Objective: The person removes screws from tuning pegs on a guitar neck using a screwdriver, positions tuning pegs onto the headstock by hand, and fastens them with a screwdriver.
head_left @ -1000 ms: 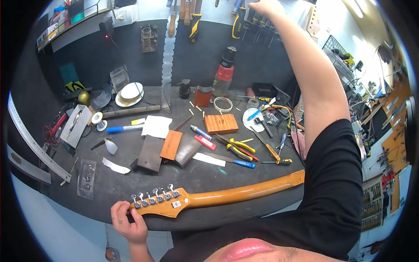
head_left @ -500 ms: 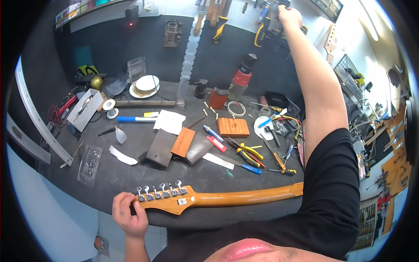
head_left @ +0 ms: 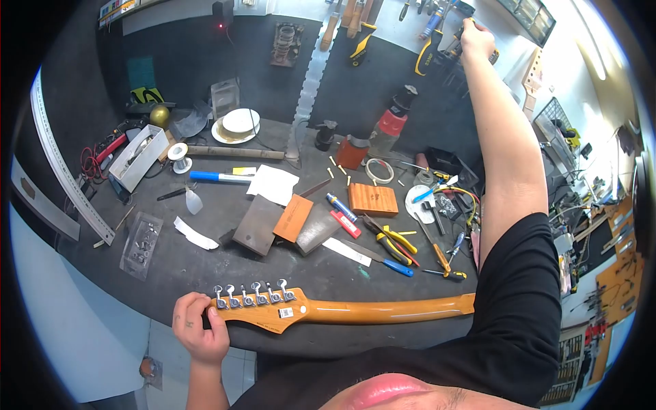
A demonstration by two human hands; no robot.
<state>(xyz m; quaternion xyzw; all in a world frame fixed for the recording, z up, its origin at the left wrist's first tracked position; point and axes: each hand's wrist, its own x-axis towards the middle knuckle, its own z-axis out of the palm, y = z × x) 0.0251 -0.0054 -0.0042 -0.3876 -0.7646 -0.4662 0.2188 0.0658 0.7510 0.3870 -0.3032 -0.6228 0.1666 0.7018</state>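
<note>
A guitar neck [head_left: 389,311] lies face down along the near edge of the workbench, its headstock to the left with a row of metal tuning machines [head_left: 254,296]. My left hand [head_left: 200,329] grips the tip of the headstock between thumb and fingers. Far up at the right, my right hand [head_left: 478,41] reaches to the tools hanging on the wall. Its fingers are closed at a dark tool there, whose kind I cannot make out. Yellow-and-black handled pliers [head_left: 428,53] hang just left of that hand.
Pliers [head_left: 393,242], a blue-handled file [head_left: 398,267], screwdrivers [head_left: 444,263] and an orange block [head_left: 294,217] lie mid-bench. A wooden block [head_left: 373,199] and a roll of tape [head_left: 379,171] sit behind. At left are a parts box [head_left: 140,160] and a long ruler [head_left: 65,164].
The view has shifted slightly, so the wall and bench appear farther right. My right hand remains up at the tool rack, its fingers slightly changed. My left hand still grips the headstock.
</note>
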